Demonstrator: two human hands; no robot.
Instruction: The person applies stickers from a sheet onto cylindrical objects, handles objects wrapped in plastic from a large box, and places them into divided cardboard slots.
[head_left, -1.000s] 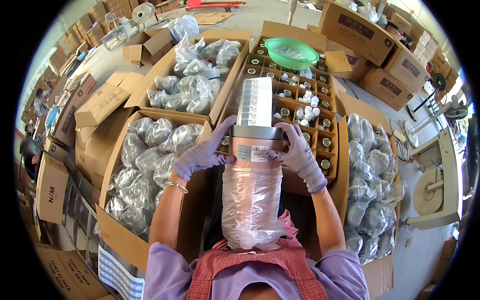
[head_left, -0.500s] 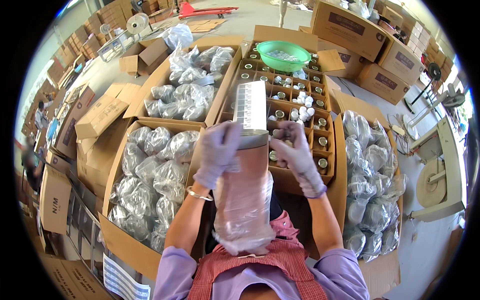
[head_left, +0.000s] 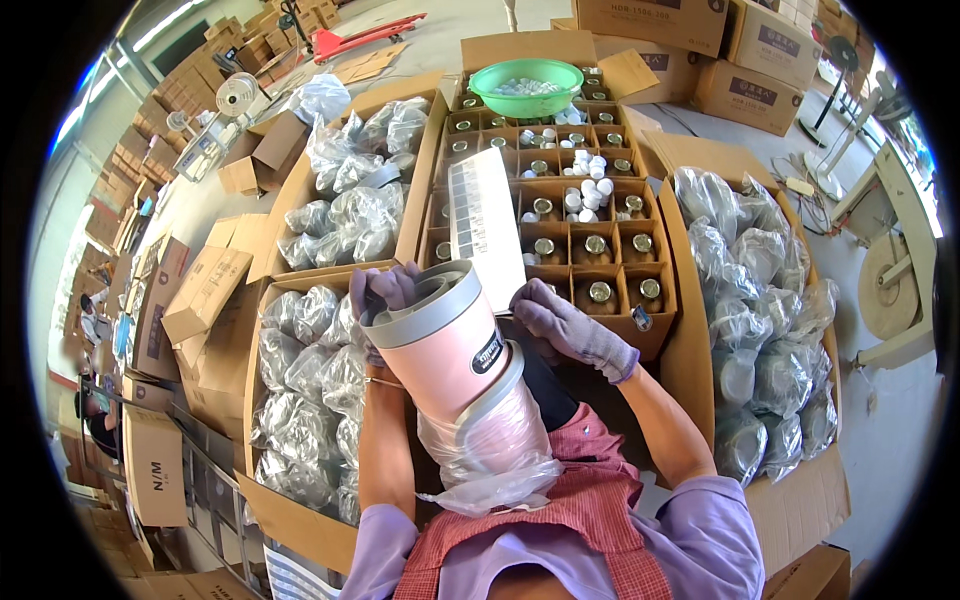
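A pink thermos jug [head_left: 448, 370] with a grey rim and a dark oval badge leans to the left in front of me, its grey end facing up. A clear plastic bag [head_left: 490, 440] covers its lower part. My left hand [head_left: 385, 295], in a pale purple glove, is closed around the far left side of the grey end. My gloved right hand [head_left: 580, 330] is right of the jug, fingers pinched together at the lower corner of a white label sheet [head_left: 482, 225]. What those fingertips hold is hidden. The sheet lies over the divided carton [head_left: 660, 290].
Several glass bottles and white caps [head_left: 590, 195] sit in the divided carton, with a green basin [head_left: 525, 88] on its far end. Cartons of bagged items stand left [head_left: 310, 360] and right [head_left: 765, 330]. A machine [head_left: 900, 260] stands far right, stacked boxes [head_left: 745, 90] behind.
The jug has tilted left and its grey end has come up, bringing the badge into view. The bag sits lower on it. My right hand has moved down, and the view has shifted.
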